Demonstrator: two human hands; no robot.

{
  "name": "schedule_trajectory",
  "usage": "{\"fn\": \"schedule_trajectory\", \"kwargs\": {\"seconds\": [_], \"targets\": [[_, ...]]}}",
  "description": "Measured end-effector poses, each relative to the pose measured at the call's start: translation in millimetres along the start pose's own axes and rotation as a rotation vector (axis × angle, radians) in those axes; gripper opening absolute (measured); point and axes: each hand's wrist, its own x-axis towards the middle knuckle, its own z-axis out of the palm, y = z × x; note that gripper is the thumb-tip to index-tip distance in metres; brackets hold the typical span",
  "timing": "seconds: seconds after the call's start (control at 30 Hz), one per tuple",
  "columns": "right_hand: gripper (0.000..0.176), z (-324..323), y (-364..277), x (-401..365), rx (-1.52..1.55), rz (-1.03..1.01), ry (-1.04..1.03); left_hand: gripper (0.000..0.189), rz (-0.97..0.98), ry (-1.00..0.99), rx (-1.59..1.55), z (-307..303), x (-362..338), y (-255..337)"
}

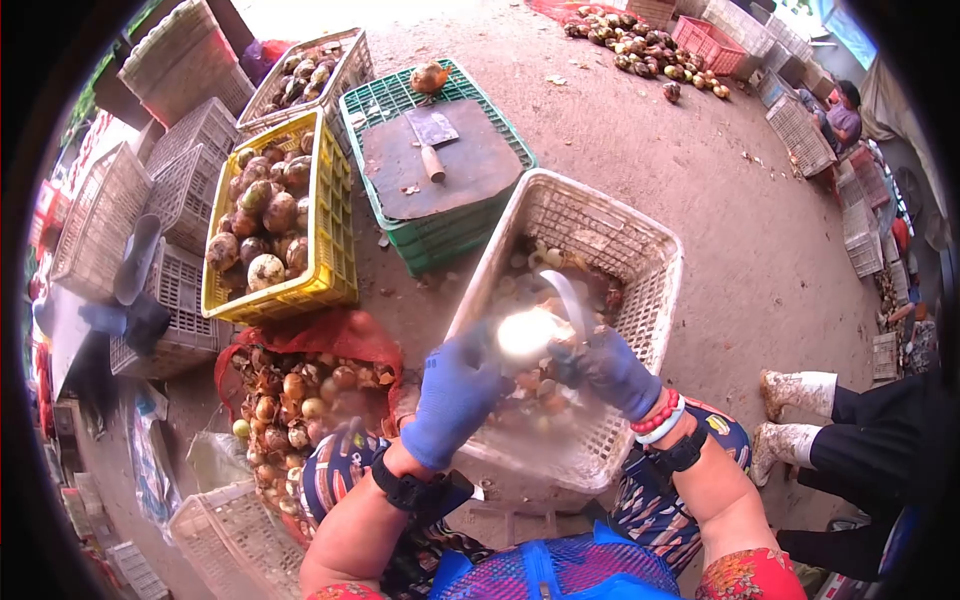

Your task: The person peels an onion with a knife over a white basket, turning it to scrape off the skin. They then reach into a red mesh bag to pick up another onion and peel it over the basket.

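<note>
My left hand, in a blue glove, is closed around a pale round onion that is overexposed to bright white. In my right hand, also gloved in blue, is a knife with a curved blade pointing up beside the onion. The blurred fingertips hide the knife's handle. Both hands are over a white plastic crate, which has pale and brown onions lying in it. A red mesh sack of onions lies open at my left knee.
A yellow crate holds large brown bulbs. A cleaver rests on a board over a green crate. Other crates stand stacked at left. Someone's muddy white boots are close at right; another person sits farther off.
</note>
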Motion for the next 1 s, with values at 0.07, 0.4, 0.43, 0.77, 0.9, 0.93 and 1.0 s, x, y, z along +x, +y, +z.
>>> {"fn": "schedule_trajectory", "kwargs": {"seconds": [0.07,0.4,0.43,0.77,0.9,0.93,1.0], "targets": [[0.072,0,3,4,-0.274,-0.269,0.013,0.042,-0.048,0.036,-0.016,2,1,6],[0.065,-9,1,-3,0.346,-0.101,-0.153,0.034,-0.110,-0.104,-0.557,-21,6,8],[0.066,-11,1,-4,0.375,-0.091,-0.186,0.031,-0.127,-0.104,-0.517,-23,7,7],[0.057,-5,5,-4,-0.229,-0.040,-0.122,0.040,-0.211,-0.261,-0.506,-23,6,7],[0.056,-2,4,-3,-0.181,-0.096,-0.171,0.034,-0.260,-0.249,-0.561,-21,2,13],[0.055,-2,4,-3,-0.162,-0.108,-0.176,0.032,-0.202,-0.228,-0.520,-22,3,3],[0.054,-2,5,-1,-0.114,-0.144,-0.175,0.027,-0.041,-0.195,-0.361,-26,8,-21]]}}
